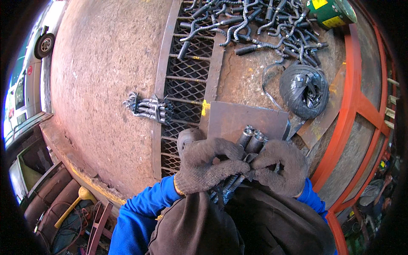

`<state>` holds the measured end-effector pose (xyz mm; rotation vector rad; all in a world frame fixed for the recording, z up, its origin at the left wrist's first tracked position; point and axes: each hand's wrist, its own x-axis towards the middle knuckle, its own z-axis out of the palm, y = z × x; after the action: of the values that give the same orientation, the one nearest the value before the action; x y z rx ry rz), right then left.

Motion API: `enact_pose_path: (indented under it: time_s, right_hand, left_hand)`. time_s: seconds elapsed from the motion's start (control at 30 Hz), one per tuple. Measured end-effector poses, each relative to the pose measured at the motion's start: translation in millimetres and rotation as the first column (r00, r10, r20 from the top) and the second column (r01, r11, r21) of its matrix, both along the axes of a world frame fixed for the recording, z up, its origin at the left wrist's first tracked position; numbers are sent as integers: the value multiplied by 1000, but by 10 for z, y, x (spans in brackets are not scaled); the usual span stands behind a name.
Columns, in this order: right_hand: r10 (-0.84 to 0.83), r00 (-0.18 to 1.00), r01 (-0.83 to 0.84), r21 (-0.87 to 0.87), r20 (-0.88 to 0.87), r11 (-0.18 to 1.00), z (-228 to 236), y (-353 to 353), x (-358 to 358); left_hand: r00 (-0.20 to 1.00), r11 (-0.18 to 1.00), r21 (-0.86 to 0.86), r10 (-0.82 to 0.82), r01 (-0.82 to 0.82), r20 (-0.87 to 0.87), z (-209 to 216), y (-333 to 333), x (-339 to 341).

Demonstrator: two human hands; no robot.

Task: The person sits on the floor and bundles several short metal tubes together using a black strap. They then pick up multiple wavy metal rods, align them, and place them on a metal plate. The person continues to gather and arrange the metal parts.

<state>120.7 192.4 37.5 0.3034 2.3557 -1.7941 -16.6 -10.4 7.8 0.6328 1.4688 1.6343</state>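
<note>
My left hand [206, 165] and my right hand [282, 168], both in grey-brown knit gloves, meet over a bundle of metal pieces with round dark sleeve ends [255, 142]. Their fingers are closed in pinches on a dark plastic strip [250, 158] around the bundle's middle. Ribbed rods of the bundle run down toward my lap, partly hidden by the gloves and dark clothing. Under the sleeve ends lies a flat brown metal plate [231, 114]. A shoe tip [189, 138] shows beside my left hand.
A bundle of bent ribbed rods [148, 108], tied with black strips, lies left of the floor grating [187, 68]. Many loose bent rods [246, 25] are heaped at the far side. A black plastic strip roll [304, 91], green can [333, 12] and orange metal frame [350, 85] stand right.
</note>
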Motion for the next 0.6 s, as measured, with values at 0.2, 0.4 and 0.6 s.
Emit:
enact_pose_path:
  time_s: [0.2, 0.4, 0.6]
  right_hand:
    - [-19, 988, 46, 177, -153, 983, 47, -46, -110]
    - [-97, 969, 118, 82, -227, 990, -100, -116, -16]
    - [-118, 941, 148, 71, -319, 986, -186, -167, 30]
  left_hand:
    - [910, 973, -25, -222, 227, -352, 6, -47, -127]
    - [942, 969, -1, -241, 248, -235, 203, 77, -220]
    - [960, 980, -62, -196, 187, -199, 185, 76, -171]
